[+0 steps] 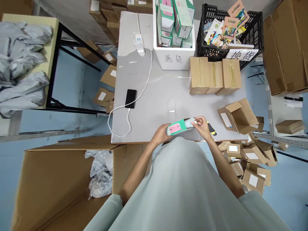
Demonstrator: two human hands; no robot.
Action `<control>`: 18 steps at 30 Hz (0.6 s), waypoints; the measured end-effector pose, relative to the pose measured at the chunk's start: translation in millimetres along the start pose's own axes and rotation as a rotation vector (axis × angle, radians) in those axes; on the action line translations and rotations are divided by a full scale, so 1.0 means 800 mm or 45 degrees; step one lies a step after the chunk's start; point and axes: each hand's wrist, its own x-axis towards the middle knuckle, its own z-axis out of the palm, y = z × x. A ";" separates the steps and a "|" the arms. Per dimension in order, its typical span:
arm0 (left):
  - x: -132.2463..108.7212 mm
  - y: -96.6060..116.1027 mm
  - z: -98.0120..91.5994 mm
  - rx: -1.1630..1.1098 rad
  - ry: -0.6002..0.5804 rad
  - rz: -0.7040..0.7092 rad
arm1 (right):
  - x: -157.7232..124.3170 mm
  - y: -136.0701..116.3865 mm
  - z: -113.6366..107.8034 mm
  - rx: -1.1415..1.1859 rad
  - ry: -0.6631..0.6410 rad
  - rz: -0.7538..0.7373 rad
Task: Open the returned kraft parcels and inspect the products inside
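At the table's near edge, my left hand [160, 134] is closed around the left end of a small green-and-pink carton [176, 127]. A pale cylindrical item [189, 122], perhaps a bottle, sticks part way out of the carton's right end. The fingers of my right hand [201, 127] pinch the outer end of that item. Just right of this hand lies a black-and-yellow tool [211, 129], partly hidden by the hand, its kind unclear. An opened brown cardboard box [238, 117] rests further right on the table.
A white bin [174, 59] of green cartons and a black crate [207, 38] of booklets stand at the back. Sealed brown boxes [214, 77] sit before the crate. A phone [131, 98] and white cable lie left. A large cardboard box [60, 179] stands below left.
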 end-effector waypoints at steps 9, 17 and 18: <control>-0.008 0.017 0.008 -0.056 -0.026 -0.039 | -0.007 0.004 0.002 -0.271 -0.128 -0.015; -0.010 0.026 0.013 -0.091 -0.026 -0.073 | -0.027 -0.005 -0.001 -0.595 -0.279 -0.116; -0.010 0.025 0.012 -0.105 -0.035 -0.072 | -0.029 -0.006 -0.004 -0.639 -0.286 -0.146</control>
